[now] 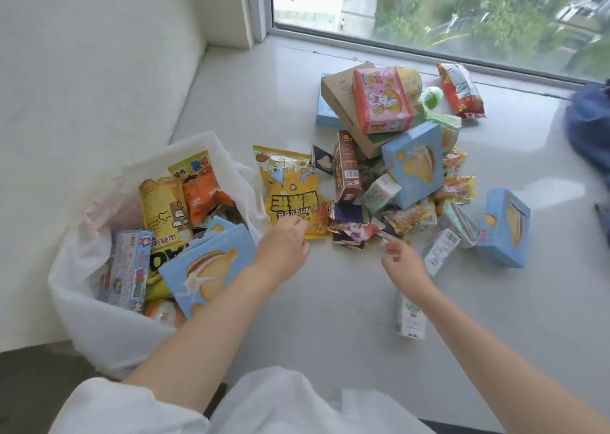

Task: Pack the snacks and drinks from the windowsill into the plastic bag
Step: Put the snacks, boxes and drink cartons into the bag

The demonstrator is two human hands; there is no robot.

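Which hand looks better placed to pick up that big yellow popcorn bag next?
Left, probably. The left hand already touches the yellow popcorn bag's lower edge beside the plastic bag; the right hand reaches toward small wrappers.

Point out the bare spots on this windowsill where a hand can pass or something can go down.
Bare sill lies between the wall corner and the snack pile, and nearer, below the hands, around the lone milk carton. Crowded: the pile and the plastic bag.
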